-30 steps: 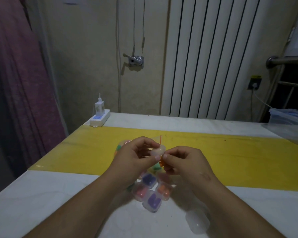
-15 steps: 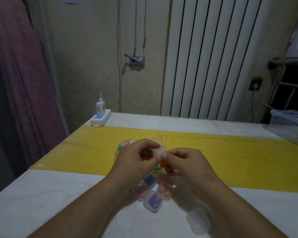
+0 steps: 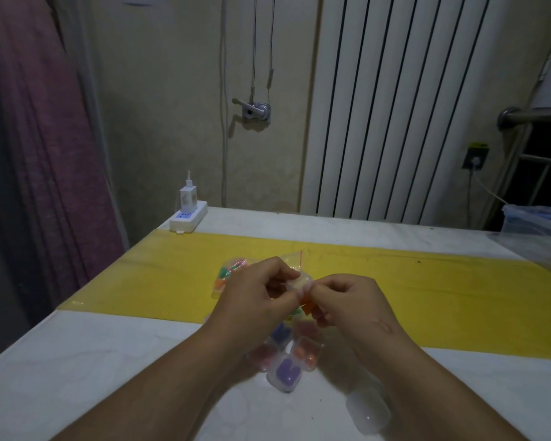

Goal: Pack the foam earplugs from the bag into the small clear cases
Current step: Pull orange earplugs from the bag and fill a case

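Several filled cases (image 3: 287,372) lay toward the near edge of the surface (image 3: 109,377) with an empty case (image 3: 368,412) at their right, while the left hand (image 3: 255,300) and right hand (image 3: 347,300) each had a grip clamped on another clear case (image 3: 299,281) above them, and the bag (image 3: 291,261) behind held more earplugs (image 3: 224,275), so packing seemed partway done.

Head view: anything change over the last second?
No clear change. The left hand and right hand still pinch the small clear case between them, an orange earplug just below it. The bag, filled cases and empty case on the table have not moved.
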The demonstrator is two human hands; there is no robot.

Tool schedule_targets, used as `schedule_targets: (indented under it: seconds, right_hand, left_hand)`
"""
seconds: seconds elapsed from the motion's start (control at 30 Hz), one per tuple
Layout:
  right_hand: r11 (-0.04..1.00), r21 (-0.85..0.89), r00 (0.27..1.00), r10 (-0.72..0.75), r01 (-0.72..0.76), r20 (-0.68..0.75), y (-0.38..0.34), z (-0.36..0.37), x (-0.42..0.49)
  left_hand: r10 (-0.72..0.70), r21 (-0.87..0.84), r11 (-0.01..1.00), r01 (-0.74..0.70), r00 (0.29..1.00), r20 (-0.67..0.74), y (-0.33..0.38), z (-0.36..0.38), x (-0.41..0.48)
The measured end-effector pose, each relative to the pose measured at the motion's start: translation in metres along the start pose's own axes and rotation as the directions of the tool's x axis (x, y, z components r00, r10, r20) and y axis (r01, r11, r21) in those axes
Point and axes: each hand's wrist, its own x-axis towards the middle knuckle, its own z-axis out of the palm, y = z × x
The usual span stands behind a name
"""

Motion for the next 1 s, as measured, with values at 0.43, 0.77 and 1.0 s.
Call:
schedule_targets:
  seconds: [0.43, 0.77, 1.0]
  right_hand:
    - [0.998, -0.001, 0.997, -0.067, 0.067, 0.047, -0.001, -0.007, 0.003]
    - [0.993, 0.105, 0.984, 0.04, -0.059, 0.174, 0.0, -0.007, 0.004]
    - [0.998, 0.04, 0.995, 0.041, -0.044, 0.086, 0.004, -0.006, 0.008]
  left_hand:
    - [-0.063, -0.162, 0.984, 0.073, 0.996, 0.069, -0.001, -0.005, 0.002]
    - [-0.073, -0.166, 0.983, 0.083, 0.995, 0.065, -0.003, -0.003, 0.001]
    - [-0.071, -0.059, 0.996, 0.072, 0.997, 0.018, -0.006, -0.002, 0.002]
